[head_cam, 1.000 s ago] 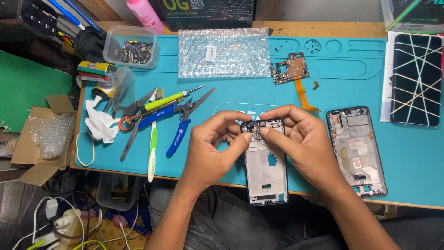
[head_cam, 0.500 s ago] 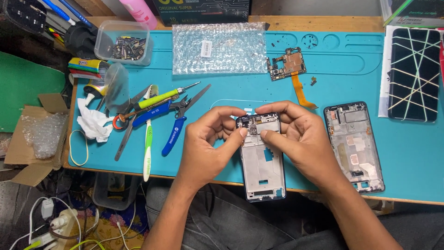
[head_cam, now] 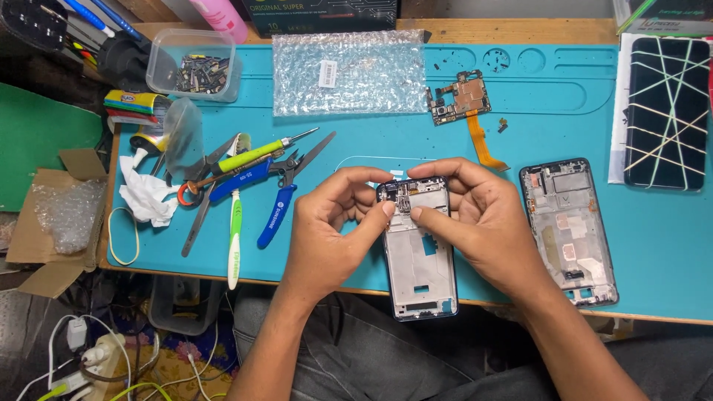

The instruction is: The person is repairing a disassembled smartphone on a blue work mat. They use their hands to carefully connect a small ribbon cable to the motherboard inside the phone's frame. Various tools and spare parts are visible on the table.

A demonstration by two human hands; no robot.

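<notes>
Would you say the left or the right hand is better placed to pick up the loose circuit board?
Probably the right hand: the circuit board lies up on its side of the mat, nearer than to the left hand.

Phone frame (head_cam: pixel 420 260) matt metal; mat (head_cam: pixel 356 134) smooth rubbery; bubble-wrap bag (head_cam: pixel 349 70) glossy plastic.

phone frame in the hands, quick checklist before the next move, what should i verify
1. Both hands on the phone frame: ok, left hand and right hand pinch its top end.
2. Frame supported: ok for now, though its lower end hangs past the front edge of the blue mat.
3. Small part under the fingertips seated: cannot tell, too small and partly covered.
4. Circuit board with orange ribbon out of the way: ok, it lies apart near the mat's far side.
5. Second frame out of the way: ok, it lies apart beside the right hand.
6. Tools reachable: ok, blue pliers and green screwdriver lie left of the left hand.
</notes>
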